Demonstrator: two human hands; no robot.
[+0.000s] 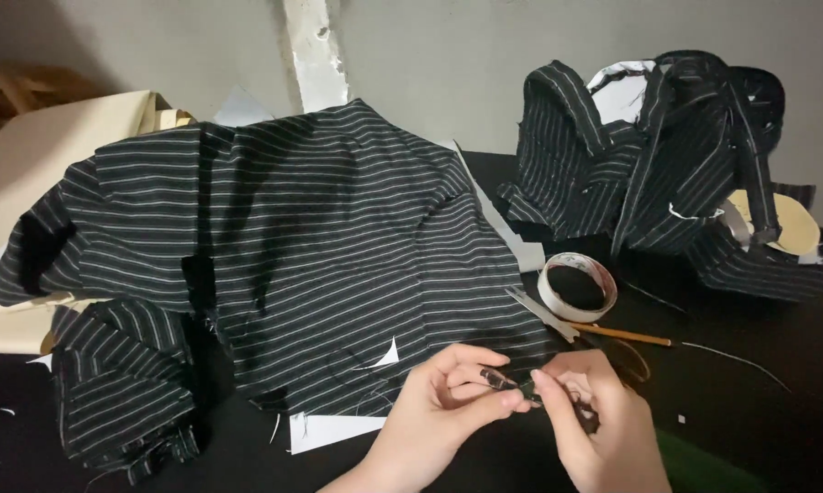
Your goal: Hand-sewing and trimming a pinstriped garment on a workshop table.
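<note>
A: What do the hands hold?
B: One small dark scrap [518, 387], pinched between the left hand [439, 402] and the right hand [594, 411], low over the black surface [759, 411].
A: Both gripping?
B: Yes, fingertips of each closed on it.
A: Around them?
B: One striped garment [311, 246] spread just behind, a second striped heap [649, 173] far right, a smaller striped piece [119, 393] at left. One tape roll [577, 287], one pencil [622, 335], one pair of scissors [544, 315] near the right hand.
</note>
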